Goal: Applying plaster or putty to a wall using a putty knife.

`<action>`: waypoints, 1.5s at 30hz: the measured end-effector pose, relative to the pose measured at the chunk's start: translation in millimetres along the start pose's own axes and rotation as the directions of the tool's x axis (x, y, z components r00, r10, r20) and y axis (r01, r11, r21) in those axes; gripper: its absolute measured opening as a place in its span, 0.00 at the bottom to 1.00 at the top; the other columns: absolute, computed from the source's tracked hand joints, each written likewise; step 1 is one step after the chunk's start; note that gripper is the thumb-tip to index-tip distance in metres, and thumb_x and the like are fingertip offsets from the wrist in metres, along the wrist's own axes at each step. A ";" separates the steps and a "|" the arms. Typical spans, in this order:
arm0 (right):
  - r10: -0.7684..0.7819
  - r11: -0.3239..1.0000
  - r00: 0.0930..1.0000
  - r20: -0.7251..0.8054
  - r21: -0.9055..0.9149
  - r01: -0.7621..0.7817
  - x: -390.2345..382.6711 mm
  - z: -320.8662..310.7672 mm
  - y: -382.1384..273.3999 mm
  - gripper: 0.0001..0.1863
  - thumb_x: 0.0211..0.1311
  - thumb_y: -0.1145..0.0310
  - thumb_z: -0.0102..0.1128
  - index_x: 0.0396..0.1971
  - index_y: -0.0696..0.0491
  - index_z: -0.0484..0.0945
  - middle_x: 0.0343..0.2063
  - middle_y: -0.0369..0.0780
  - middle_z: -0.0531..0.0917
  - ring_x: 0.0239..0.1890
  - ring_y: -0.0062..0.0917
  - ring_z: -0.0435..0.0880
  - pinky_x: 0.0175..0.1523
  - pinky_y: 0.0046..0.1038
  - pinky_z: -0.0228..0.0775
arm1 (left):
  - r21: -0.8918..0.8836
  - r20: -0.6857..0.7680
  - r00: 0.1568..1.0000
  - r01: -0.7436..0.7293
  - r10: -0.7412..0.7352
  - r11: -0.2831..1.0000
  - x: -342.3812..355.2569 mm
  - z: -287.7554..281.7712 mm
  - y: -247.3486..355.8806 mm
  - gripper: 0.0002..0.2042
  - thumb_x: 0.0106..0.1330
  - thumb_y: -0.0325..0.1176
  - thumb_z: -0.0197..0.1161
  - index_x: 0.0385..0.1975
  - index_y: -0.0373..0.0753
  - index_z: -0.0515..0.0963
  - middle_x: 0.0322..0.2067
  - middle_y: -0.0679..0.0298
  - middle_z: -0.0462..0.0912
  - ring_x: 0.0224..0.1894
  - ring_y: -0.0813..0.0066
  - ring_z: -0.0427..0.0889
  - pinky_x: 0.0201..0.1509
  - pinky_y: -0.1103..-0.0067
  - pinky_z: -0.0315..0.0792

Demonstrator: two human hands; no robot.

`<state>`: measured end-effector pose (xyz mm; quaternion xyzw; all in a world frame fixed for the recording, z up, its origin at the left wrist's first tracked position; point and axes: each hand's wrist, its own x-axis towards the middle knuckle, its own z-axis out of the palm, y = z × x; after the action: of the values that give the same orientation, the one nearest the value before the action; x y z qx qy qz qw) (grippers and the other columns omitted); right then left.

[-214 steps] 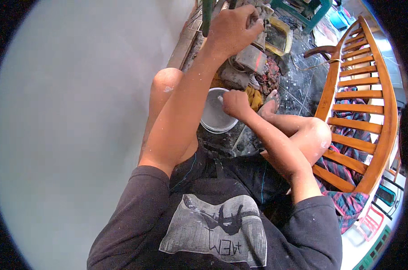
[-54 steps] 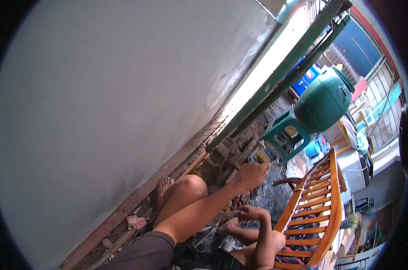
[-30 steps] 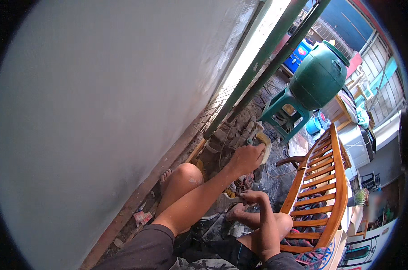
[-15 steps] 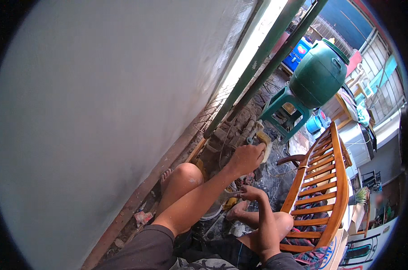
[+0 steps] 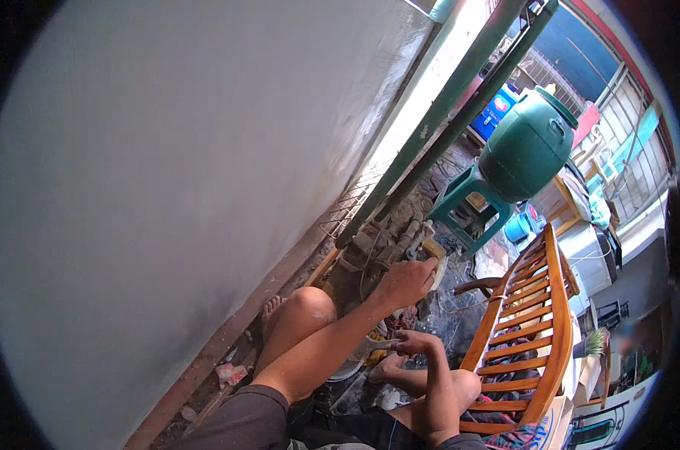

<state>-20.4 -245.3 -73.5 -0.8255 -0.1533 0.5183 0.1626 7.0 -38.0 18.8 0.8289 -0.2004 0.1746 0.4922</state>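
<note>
My left hand reaches forward past my knee, fingers closed at the edge of a pale yellow object whose kind I cannot make out. Nearer to me, my right hand is closed round a pale tool with a slim, handle-like shape; its working end is hard to see. Below that tool is a whitish bucket, partly hidden by my left forearm and knee. Rags and dusty odds and ends lie on the floor between the two hands.
A grey plastered wall rises on my left, with green poles ahead. A green barrel stands on a green plastic stool. On my right is a slatted wooden bench. Pipes and rubble lie ahead.
The view has shifted slightly, so the barrel and both hands appear lower. Both hands keep their closed grips, and more of the right hand's pale tool shows.
</note>
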 end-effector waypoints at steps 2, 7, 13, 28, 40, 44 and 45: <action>0.062 0.996 0.998 0.033 -0.071 -0.059 8.9 2.5 -4.0 0.22 0.63 0.56 0.57 0.46 0.59 0.73 0.35 0.42 0.83 0.35 0.26 0.79 0.39 0.29 0.73 | 0.016 -0.011 1.000 -0.002 0.002 1.000 0.1 2.5 -4.3 0.08 0.66 0.36 0.52 0.35 0.38 0.70 0.21 0.50 0.78 0.29 0.47 0.80 0.32 0.57 0.72; 0.171 0.972 0.962 0.215 -0.197 -0.129 40.2 8.4 56.2 0.18 0.64 0.59 0.57 0.45 0.58 0.73 0.36 0.41 0.83 0.36 0.24 0.80 0.39 0.27 0.73 | -0.007 -0.005 1.000 0.003 -0.003 1.000 -0.1 -3.4 1.0 0.08 0.67 0.36 0.51 0.36 0.38 0.70 0.21 0.50 0.77 0.29 0.48 0.80 0.31 0.58 0.72; 0.123 0.992 0.963 0.241 0.005 -0.128 28.2 17.5 57.1 0.18 0.63 0.60 0.57 0.44 0.59 0.73 0.36 0.42 0.83 0.36 0.24 0.80 0.38 0.28 0.73 | -0.001 -0.032 0.999 -0.010 0.010 1.000 -2.5 -11.1 1.0 0.08 0.67 0.36 0.52 0.36 0.38 0.70 0.20 0.51 0.77 0.27 0.49 0.80 0.28 0.59 0.72; -0.018 0.956 0.980 0.200 0.290 -0.042 14.5 30.2 74.7 0.18 0.59 0.59 0.59 0.37 0.60 0.78 0.32 0.47 0.83 0.31 0.26 0.80 0.35 0.31 0.73 | -0.041 -0.037 0.998 -0.047 0.045 0.998 -4.6 -17.4 5.6 0.08 0.65 0.35 0.53 0.36 0.38 0.70 0.21 0.49 0.79 0.29 0.48 0.81 0.31 0.58 0.73; 0.036 0.977 0.999 0.026 -0.210 -0.030 44.0 51.4 72.3 0.19 0.57 0.57 0.60 0.35 0.60 0.80 0.29 0.48 0.83 0.29 0.27 0.81 0.35 0.31 0.73 | -0.020 -0.010 1.000 -0.027 0.027 0.999 -4.7 -19.6 7.5 0.08 0.64 0.35 0.54 0.37 0.37 0.71 0.23 0.49 0.79 0.30 0.49 0.81 0.33 0.59 0.74; 0.041 0.930 0.998 -0.048 -0.364 -0.055 61.7 38.9 58.3 0.19 0.56 0.57 0.61 0.34 0.60 0.80 0.28 0.49 0.83 0.28 0.28 0.81 0.35 0.31 0.72 | -0.050 -0.016 0.999 -0.030 0.029 0.998 -4.5 -18.4 8.8 0.08 0.64 0.35 0.54 0.37 0.37 0.71 0.23 0.49 0.79 0.30 0.48 0.81 0.33 0.59 0.73; 0.037 0.913 0.997 -0.066 -0.402 -0.060 67.4 30.4 50.6 0.19 0.56 0.57 0.61 0.34 0.60 0.80 0.28 0.49 0.83 0.28 0.28 0.81 0.35 0.31 0.72 | -0.040 -0.021 0.999 -0.028 0.027 0.999 -5.2 -18.4 9.5 0.08 0.64 0.35 0.54 0.37 0.38 0.71 0.23 0.49 0.79 0.30 0.48 0.81 0.33 0.59 0.73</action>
<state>-15.7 -259.1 -161.9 -0.8592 -0.2318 0.4557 -0.0200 -3.9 -25.0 31.7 0.8140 -0.2103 0.1858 0.5085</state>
